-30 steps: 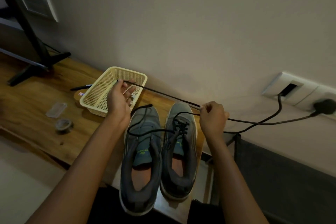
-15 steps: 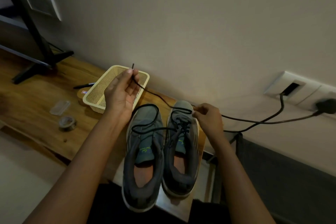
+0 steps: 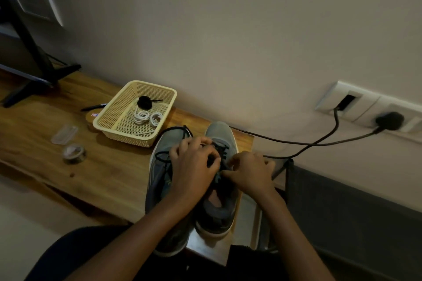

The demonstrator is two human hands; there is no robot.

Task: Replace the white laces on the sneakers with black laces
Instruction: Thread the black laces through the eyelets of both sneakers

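I see the left hand [image 3: 194, 167] with its fingers curled, pinching the black lace [image 3: 219, 150] over the eyelets of the right sneaker [image 3: 219, 131]. Just beside it, the right hand [image 3: 251, 173] pinches the same lace between thumb and forefinger. A slack loop of it lies across the left sneaker [image 3: 159, 180]. Both shoes stand side by side at the edge of the table [image 3: 102, 178]. White laces [image 3: 146, 118] lie in the basket [image 3: 137, 85] nearby.

No legible text or labels

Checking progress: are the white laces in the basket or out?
In: white laces lie coiled inside the basket, beside a black bundle.
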